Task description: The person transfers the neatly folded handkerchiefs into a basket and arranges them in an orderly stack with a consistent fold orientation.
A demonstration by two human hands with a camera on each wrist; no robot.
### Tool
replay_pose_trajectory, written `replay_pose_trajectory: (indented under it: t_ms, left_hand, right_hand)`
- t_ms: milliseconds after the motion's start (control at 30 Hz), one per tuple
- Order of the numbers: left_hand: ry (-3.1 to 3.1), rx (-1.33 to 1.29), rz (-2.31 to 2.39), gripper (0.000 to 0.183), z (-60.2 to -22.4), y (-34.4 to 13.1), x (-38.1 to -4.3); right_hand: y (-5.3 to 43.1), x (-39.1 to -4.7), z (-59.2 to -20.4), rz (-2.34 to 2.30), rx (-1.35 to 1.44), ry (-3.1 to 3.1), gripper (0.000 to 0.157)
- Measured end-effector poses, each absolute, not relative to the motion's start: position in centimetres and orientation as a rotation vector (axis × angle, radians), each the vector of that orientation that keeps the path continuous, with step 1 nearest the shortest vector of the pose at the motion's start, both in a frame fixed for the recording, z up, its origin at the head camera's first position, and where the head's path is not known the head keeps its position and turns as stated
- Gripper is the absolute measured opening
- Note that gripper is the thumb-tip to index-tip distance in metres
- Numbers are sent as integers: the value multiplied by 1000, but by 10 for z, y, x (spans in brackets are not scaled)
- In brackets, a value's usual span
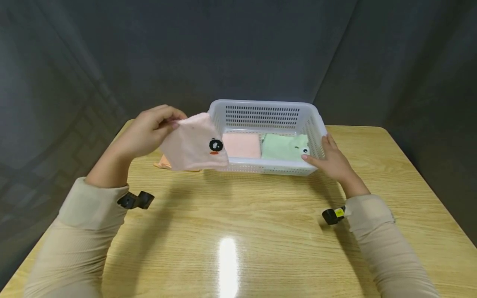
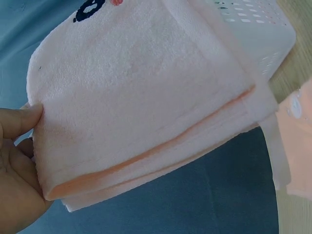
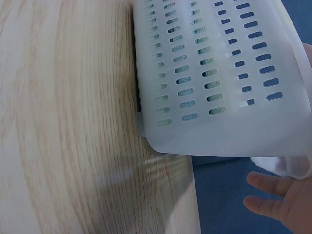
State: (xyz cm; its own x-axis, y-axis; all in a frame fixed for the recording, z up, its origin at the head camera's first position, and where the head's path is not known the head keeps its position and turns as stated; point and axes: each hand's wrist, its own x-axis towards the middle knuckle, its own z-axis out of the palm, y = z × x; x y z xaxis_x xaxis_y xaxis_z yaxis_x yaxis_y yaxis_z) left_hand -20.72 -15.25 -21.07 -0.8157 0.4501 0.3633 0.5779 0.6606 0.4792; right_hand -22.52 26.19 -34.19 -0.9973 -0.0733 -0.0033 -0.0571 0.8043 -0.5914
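My left hand (image 1: 149,128) pinches the edge of a folded pale pink towel (image 1: 190,145) and holds it up at the basket's left end. The towel has an embroidered black eye and an orange mark; its layered folded edges show in the left wrist view. With the thumb over the front rim and fingers along the right side, my right hand (image 1: 333,161) holds the right front corner of a white plastic basket (image 1: 266,163). Two of its fingers (image 3: 265,207) stick out straight in the right wrist view. Inside the basket lie a folded pink towel (image 1: 242,145) and a folded green towel (image 1: 281,147) with an embroidered eye.
An orange cloth (image 1: 164,162) lies on the table left of the basket, mostly hidden behind the raised towel. Under everything is a light wooden table (image 1: 268,231), with the basket near its far edge. Dark curtains (image 1: 208,49) hang behind.
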Motion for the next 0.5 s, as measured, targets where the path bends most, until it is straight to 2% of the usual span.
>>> replay_pose_trajectory:
  t_ms: [500]
  left_hand:
    - [-2646, -753, -940, 17, -212, -147, -213]
  right_hand:
    - [261, -225, -341, -964, -104, 2956, 99]
